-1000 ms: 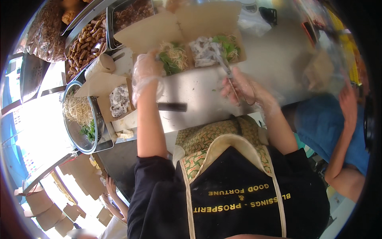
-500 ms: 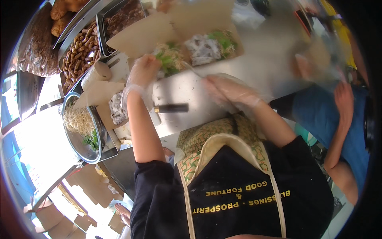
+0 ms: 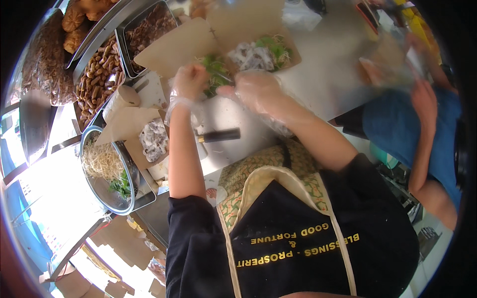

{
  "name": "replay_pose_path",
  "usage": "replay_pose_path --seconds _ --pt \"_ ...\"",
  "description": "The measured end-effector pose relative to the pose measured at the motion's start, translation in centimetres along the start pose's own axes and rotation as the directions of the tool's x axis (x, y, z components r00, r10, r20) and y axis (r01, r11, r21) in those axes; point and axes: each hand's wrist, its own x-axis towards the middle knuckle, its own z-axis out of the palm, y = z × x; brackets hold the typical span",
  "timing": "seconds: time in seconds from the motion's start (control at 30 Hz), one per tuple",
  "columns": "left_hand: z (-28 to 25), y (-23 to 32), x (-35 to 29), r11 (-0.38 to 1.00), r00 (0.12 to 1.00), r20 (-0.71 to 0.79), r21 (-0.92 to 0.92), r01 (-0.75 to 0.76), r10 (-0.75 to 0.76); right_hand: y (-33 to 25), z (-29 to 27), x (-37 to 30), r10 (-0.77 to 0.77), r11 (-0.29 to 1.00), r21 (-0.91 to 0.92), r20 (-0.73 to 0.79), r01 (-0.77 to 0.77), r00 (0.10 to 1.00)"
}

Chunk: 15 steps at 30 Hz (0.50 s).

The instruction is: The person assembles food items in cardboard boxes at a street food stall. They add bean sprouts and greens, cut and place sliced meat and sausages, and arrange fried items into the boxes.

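My left hand (image 3: 190, 83), in a clear plastic glove, is closed over the left end of an open brown cardboard food box; what its fingers hold, if anything, is hidden. Leafy greens (image 3: 214, 67) lie in that box, between my hands. My right hand (image 3: 258, 92), also gloved, grips a thin metal tool (image 3: 223, 76) whose tip points into the greens; its kind is not clear. Just beyond the right hand, a second open box (image 3: 294, 52) contains white, dark-flecked pieces (image 3: 251, 56) and greens with sprouts. A black-handled utensil (image 3: 221, 135) lies on the table below my hands.
At left stand a metal bowl (image 3: 133, 191) of sprouts and greens, a smaller box (image 3: 134, 149) with white pieces, and a paper cup (image 3: 124, 99). Behind are brown finger-shaped pieces (image 3: 99, 77) and a tray of meat (image 3: 149, 27). A person in blue (image 3: 397, 134) works at right.
My right hand has moved up and left with the tool, over the boxes' near edge. My left hand has shifted slightly right. The co-worker's hands at right have moved up.
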Motion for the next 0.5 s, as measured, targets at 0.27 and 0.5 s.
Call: replay_pose_path --seconds 0.27,0.5 --pt "0.4 -1.5 0.6 0.998 0.997 -0.074 -0.065 -0.004 0.000 1.3 -1.6 1.7 -0.025 0.954 0.291 0.331 -0.077 0.943" --pt "-0.1 -0.4 -0.9 0.971 0.989 -0.125 -0.236 0.050 -0.081 0.4 1.4 -2.3 0.093 0.612 0.702 0.395 -0.366 0.914"
